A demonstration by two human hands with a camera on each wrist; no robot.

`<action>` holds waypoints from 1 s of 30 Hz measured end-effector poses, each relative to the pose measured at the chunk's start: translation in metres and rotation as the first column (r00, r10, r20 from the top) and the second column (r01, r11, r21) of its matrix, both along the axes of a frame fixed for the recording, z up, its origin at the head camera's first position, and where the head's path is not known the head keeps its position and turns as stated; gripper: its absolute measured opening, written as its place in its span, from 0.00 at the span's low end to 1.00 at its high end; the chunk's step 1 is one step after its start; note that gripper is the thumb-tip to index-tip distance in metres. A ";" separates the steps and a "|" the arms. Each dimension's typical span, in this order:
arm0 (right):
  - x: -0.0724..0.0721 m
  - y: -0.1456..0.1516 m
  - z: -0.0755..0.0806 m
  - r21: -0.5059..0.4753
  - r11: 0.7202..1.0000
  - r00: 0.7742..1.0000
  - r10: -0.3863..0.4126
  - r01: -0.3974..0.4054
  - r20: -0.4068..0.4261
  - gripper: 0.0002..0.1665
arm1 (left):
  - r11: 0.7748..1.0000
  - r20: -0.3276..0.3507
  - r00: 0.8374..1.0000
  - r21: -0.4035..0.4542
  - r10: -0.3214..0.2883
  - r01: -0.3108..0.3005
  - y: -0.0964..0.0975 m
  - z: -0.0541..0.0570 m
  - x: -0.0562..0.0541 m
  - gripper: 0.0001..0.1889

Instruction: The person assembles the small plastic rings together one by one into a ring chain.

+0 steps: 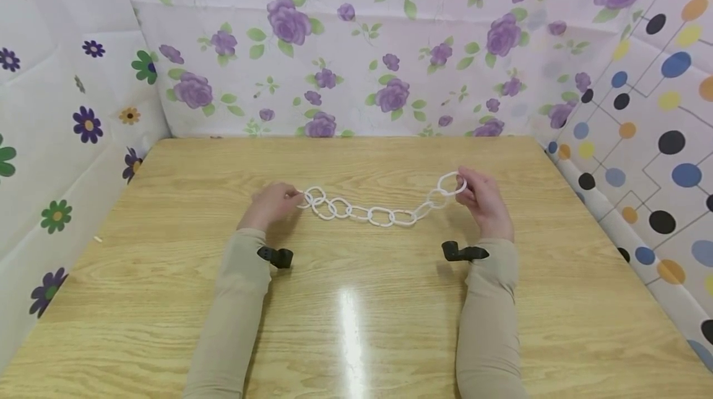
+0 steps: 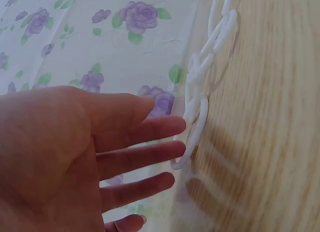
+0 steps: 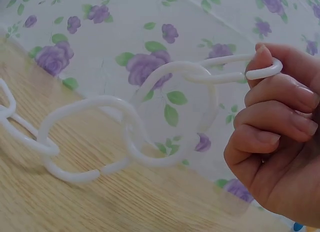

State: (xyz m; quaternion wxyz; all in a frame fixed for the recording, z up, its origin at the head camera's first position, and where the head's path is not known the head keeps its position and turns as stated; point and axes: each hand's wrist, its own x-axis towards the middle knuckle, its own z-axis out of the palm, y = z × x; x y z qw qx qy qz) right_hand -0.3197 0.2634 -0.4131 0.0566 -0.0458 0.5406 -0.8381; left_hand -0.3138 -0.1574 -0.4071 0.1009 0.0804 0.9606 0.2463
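A white plastic chain (image 1: pixel 380 216) of several oval links runs between the two hands, curving down in the middle. At its right end my right hand (image 1: pixel 483 198) pinches the last link (image 3: pixel 265 72) between thumb and forefinger, with the other fingers curled. This end is raised off the wooden table. My left hand (image 1: pixel 273 204) is at the other end. Its fingers (image 2: pixel 145 154) are extended in the left wrist view, fingertips right at the end links (image 2: pixel 197 127), and the thumb stands apart from the chain.
The wooden table (image 1: pixel 356 269) reaches back to a flower-print sheet (image 1: pixel 345 46). Patterned sheets also stand at the left (image 1: pixel 67 158) and right (image 1: pixel 657 170) sides. A small white piece (image 1: pixel 98 239) lies by the table's left edge.
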 end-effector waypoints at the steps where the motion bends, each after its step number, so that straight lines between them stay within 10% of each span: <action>1: -0.001 0.000 0.001 0.006 1.000 1.000 -0.004 0.004 0.002 0.25 | 1.000 0.002 1.000 -0.007 0.005 -0.005 -0.002 0.002 0.000 0.22; 11: 0.002 0.009 -0.003 -0.072 0.995 0.997 -0.065 0.068 0.041 0.24 | 0.998 0.146 0.989 0.059 0.007 -0.016 -0.023 0.003 0.009 0.20; 30: -0.003 0.018 -0.019 -0.143 0.974 0.966 -0.144 0.177 0.213 0.17 | 0.993 0.002 1.000 0.120 0.001 -0.001 -0.074 -0.010 0.014 0.13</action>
